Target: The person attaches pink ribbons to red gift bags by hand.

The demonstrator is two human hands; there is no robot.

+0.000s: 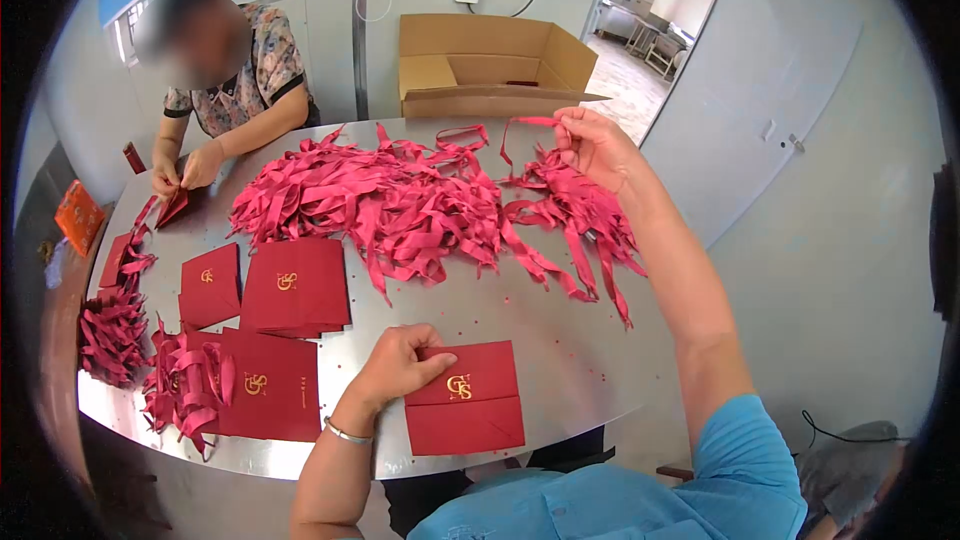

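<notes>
My left hand (405, 368) is closed at the upper left edge of a flat red paper bag (465, 425) with gold lettering, its thumb lying on top. The bag lies at the table's near edge. Up at the right, my right hand (600, 145) pinches the end of a red ribbon (530, 122), which trails off to the left. Below that hand spreads a smaller bunch of red ribbons (575, 195). A large tangled heap of ribbons (375, 200) covers the middle of the table.
Red bags are stacked (295, 285) on the metal table (560, 370), left of centre. More bags (280, 380) and ribbon bundles (112, 338) lie at the left. Across the table, a co-worker (240, 80) handles a red bag. An open cardboard box (480, 50) stands behind.
</notes>
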